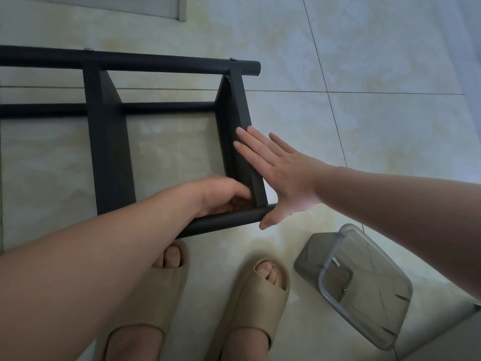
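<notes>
A black metal rack frame (109, 142) stands on the tiled floor, with round tubes front and back joined by flat cross panels. My right hand (281, 175) lies flat with straight fingers against the outer face of the right-hand panel (242, 113); its thumb reaches past the end of the front tube (229, 220). My left hand (221, 195) reaches in from the lower left. Its fingers are curled at the inner corner where that panel meets the front tube; what they hold is hidden.
A clear grey plastic container (361, 285) lies tilted on the floor at the lower right. My two feet in beige slippers (263, 293) stand just in front of the frame. A pale mat edge (166, 9) shows at the top.
</notes>
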`<action>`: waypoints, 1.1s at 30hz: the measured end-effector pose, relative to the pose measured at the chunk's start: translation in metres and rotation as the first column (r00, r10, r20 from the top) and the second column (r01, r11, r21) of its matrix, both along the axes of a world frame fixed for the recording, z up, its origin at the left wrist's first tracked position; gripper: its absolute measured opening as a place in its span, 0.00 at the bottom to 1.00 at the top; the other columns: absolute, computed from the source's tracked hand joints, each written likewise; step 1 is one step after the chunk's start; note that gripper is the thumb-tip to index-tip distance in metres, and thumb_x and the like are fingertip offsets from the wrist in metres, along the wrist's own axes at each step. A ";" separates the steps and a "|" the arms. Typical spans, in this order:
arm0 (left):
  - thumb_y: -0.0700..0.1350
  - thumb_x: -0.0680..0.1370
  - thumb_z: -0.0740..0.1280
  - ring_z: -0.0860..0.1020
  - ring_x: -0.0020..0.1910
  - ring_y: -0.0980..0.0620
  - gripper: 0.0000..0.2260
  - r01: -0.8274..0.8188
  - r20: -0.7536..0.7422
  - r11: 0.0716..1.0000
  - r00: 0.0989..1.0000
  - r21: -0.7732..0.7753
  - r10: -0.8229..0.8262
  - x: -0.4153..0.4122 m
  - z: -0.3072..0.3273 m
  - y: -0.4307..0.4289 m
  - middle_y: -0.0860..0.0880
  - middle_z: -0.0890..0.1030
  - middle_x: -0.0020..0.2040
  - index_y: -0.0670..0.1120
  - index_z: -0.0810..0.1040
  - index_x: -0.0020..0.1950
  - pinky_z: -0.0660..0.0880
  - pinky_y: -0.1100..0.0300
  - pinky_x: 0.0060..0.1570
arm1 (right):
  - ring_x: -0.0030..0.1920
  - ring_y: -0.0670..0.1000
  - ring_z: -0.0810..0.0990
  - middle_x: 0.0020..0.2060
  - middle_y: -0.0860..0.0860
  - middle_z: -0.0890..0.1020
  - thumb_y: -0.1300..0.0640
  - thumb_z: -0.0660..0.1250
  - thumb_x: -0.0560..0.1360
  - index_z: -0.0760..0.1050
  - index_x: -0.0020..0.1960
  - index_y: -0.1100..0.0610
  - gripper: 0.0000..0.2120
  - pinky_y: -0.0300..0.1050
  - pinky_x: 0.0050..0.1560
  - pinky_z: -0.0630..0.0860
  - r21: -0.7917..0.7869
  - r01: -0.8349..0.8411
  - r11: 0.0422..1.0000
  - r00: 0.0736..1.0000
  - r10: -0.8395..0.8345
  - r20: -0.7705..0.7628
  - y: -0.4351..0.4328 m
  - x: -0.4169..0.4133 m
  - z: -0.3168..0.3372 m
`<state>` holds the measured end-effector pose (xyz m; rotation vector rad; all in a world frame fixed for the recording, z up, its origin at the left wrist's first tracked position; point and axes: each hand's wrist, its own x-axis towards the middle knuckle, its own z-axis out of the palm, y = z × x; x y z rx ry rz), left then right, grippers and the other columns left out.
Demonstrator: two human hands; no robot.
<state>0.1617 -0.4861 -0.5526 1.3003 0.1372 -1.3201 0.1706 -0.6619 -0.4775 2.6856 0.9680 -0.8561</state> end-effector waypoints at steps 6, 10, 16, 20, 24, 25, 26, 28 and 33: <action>0.37 0.77 0.69 0.81 0.43 0.46 0.09 0.065 0.114 0.998 0.991 0.025 -0.067 0.000 -0.004 0.000 0.45 0.84 0.41 0.47 0.85 0.40 0.76 0.53 0.50 | 0.77 0.49 0.25 0.78 0.48 0.26 0.17 0.62 0.58 0.28 0.80 0.53 0.70 0.56 0.79 0.35 -0.003 0.004 1.000 1.000 -0.004 -0.010 0.000 0.000 0.001; 0.33 0.78 0.64 0.81 0.35 0.52 0.19 0.055 0.015 0.998 0.998 -0.041 -0.055 0.001 -0.005 0.003 0.48 0.83 0.34 0.48 0.86 0.32 0.76 0.59 0.43 | 0.77 0.49 0.25 0.78 0.48 0.26 0.18 0.62 0.58 0.28 0.80 0.53 0.71 0.56 0.78 0.35 -0.001 0.007 1.000 1.000 -0.007 -0.011 0.000 0.000 0.001; 0.38 0.78 0.66 0.80 0.43 0.45 0.06 0.041 0.001 0.999 0.999 -0.003 -0.041 0.000 0.000 0.001 0.42 0.83 0.43 0.40 0.83 0.48 0.75 0.54 0.48 | 0.77 0.49 0.25 0.78 0.48 0.27 0.17 0.62 0.58 0.28 0.80 0.53 0.70 0.56 0.78 0.35 0.001 0.004 1.000 1.000 -0.004 -0.003 0.000 0.000 0.000; 0.38 0.77 0.69 0.80 0.38 0.47 0.08 0.051 0.098 0.998 0.994 0.029 -0.054 0.000 -0.002 0.000 0.45 0.83 0.37 0.45 0.83 0.39 0.74 0.54 0.46 | 0.77 0.49 0.25 0.78 0.48 0.26 0.17 0.61 0.57 0.28 0.80 0.53 0.70 0.56 0.78 0.35 0.005 0.005 1.000 1.000 -0.005 -0.001 0.000 -0.001 0.000; 0.32 0.77 0.66 0.79 0.38 0.47 0.12 0.018 0.060 1.000 0.998 -0.015 -0.017 0.000 -0.003 0.002 0.44 0.80 0.36 0.43 0.83 0.37 0.75 0.57 0.45 | 0.77 0.49 0.25 0.78 0.48 0.27 0.17 0.61 0.57 0.28 0.80 0.53 0.70 0.55 0.78 0.35 0.006 0.005 1.000 1.000 -0.005 0.003 0.000 -0.001 0.000; 0.31 0.77 0.65 0.80 0.36 0.48 0.15 0.012 0.032 0.999 0.999 -0.034 -0.011 0.000 -0.003 0.002 0.45 0.81 0.35 0.44 0.84 0.35 0.76 0.59 0.42 | 0.77 0.49 0.25 0.78 0.48 0.26 0.17 0.61 0.57 0.29 0.80 0.53 0.70 0.55 0.78 0.35 0.005 0.005 1.000 1.000 -0.005 0.004 0.000 0.000 0.000; 0.31 0.77 0.64 0.81 0.35 0.49 0.16 0.007 0.010 0.999 1.000 -0.046 -0.006 0.000 -0.002 0.003 0.45 0.82 0.35 0.44 0.84 0.35 0.76 0.60 0.40 | 0.77 0.49 0.25 0.78 0.48 0.26 0.17 0.61 0.57 0.29 0.81 0.53 0.70 0.55 0.78 0.34 0.005 0.004 1.000 1.000 -0.004 0.005 0.000 0.000 0.000; 0.32 0.77 0.64 0.82 0.38 0.48 0.11 0.004 -0.009 1.000 1.000 -0.031 -0.004 0.000 -0.001 0.002 0.43 0.83 0.38 0.40 0.84 0.41 0.77 0.58 0.42 | 0.77 0.49 0.25 0.78 0.49 0.27 0.17 0.61 0.58 0.29 0.81 0.54 0.70 0.54 0.78 0.34 0.004 0.003 1.000 1.000 -0.003 0.007 0.000 0.000 0.000; 0.37 0.76 0.69 0.80 0.38 0.46 0.05 0.044 0.093 0.998 0.994 0.044 -0.048 0.000 0.001 -0.001 0.44 0.82 0.37 0.42 0.83 0.42 0.74 0.56 0.44 | 0.77 0.49 0.25 0.78 0.49 0.27 0.17 0.61 0.58 0.29 0.81 0.54 0.70 0.54 0.78 0.34 0.003 0.002 1.000 1.000 -0.002 0.006 0.000 -0.001 0.000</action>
